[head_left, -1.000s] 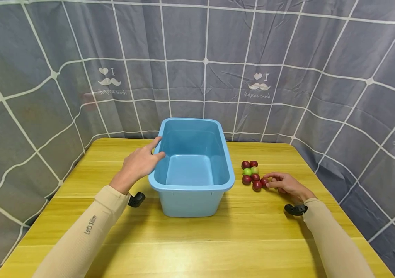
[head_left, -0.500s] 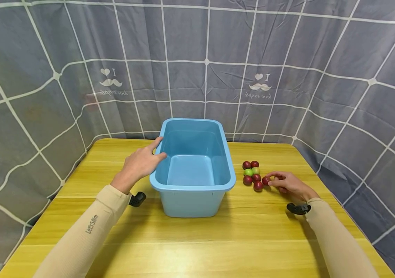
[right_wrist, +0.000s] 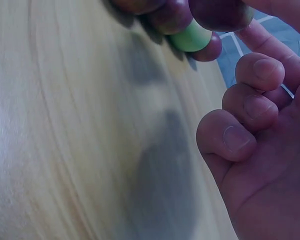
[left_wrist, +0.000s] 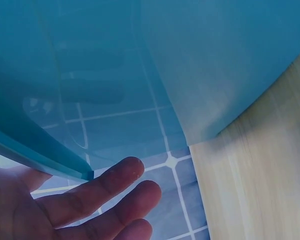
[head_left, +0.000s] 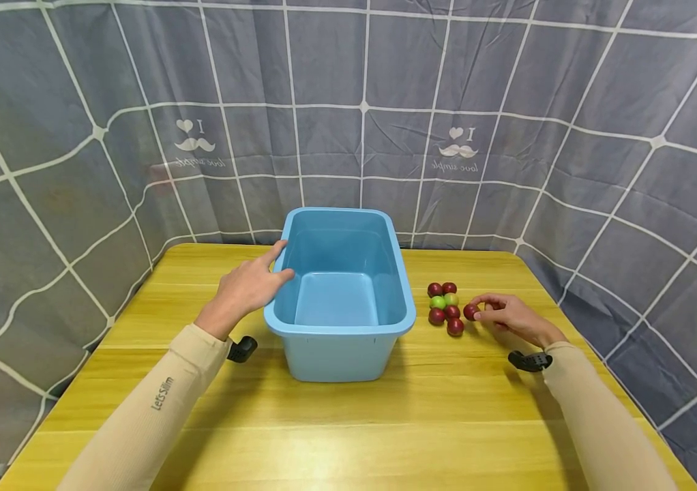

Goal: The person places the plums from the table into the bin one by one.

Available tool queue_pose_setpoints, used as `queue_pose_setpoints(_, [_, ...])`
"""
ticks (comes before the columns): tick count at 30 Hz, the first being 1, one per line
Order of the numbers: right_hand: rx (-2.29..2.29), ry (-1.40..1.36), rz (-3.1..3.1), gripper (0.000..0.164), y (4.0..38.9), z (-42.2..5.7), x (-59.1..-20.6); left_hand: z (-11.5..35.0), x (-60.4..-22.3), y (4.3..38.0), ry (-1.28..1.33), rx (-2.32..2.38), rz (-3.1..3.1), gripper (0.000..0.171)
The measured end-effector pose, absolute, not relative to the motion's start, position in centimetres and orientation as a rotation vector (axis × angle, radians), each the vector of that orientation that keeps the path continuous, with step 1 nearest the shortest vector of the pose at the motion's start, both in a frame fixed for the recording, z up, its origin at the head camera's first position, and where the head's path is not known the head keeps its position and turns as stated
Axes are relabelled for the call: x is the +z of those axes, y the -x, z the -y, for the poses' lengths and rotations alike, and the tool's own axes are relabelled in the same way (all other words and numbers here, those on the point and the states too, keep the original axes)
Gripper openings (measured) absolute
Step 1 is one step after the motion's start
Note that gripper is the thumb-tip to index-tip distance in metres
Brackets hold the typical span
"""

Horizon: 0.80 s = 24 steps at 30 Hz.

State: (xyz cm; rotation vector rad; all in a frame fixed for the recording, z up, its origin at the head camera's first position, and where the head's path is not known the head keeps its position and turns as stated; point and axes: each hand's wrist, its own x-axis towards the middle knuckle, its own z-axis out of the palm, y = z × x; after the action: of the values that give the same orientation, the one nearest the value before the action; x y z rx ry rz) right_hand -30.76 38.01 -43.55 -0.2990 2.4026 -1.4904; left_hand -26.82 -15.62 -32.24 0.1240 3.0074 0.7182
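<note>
A blue plastic tub point(head_left: 339, 357) stands on the table, and I can see its bare floor. My left hand point(head_left: 247, 286) grips its left rim, thumb over the edge and fingers along the outside wall. In the left wrist view several fingers point(left_wrist: 107, 186) spread under the rim. On the right, my right hand point(head_left: 513, 318) pinches a dark red plum point(head_left: 471, 311) between thumb and index finger. The right wrist view shows this plum point(right_wrist: 217, 12) raised off the wood, the other fingers curled toward the palm. Beside it lie several dark red plums point(head_left: 455, 327) and two green fruits point(head_left: 437, 302).
The tub and fruit share a yellow wood-grain table point(head_left: 324, 436). A grey curtain point(head_left: 330, 143) with white grid lines hangs behind the table and along both sides.
My right hand has drawn one plum slightly away from the group, to the right and up. The left hand and the tub have stayed in place.
</note>
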Motion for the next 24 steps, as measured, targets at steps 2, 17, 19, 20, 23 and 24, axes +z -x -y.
queue_pose_setpoints(2, [-1.473, 0.309, -2.411, 0.043, 30.8, -37.9, -43.3, 15.6, -32.2, 26.8, -0.122, 0.713, -3.011, 0.074])
queue_pose_setpoints(17, [-1.465, 0.407, -2.440, 0.041, 31.6, -37.0, -41.0, 15.6, -32.1, 26.8, -0.122, 0.712, -3.014, 0.075])
queue_pose_setpoints(19, [-1.462, 0.427, -2.443, 0.040, 31.7, -37.0, -40.5, 15.6, -32.1, 26.8, -0.122, 0.707, -3.015, 0.075])
queue_pose_setpoints(20, [-1.464, 0.430, -2.444, 0.040, 31.7, -36.9, -40.3, 15.6, -32.1, 26.8, -0.122, 0.705, -3.013, 0.075])
queue_pose_setpoints(23, [-1.449, 0.441, -2.457, 0.039, 31.7, -36.7, -39.5, 15.6, -32.0, 26.7, -0.119, 0.695, -3.012, 0.075])
queue_pose_setpoints(24, [-1.446, 0.445, -2.460, 0.039, 31.7, -36.6, -39.2, 15.6, -32.0, 26.8, -0.118, 0.692, -3.013, 0.075])
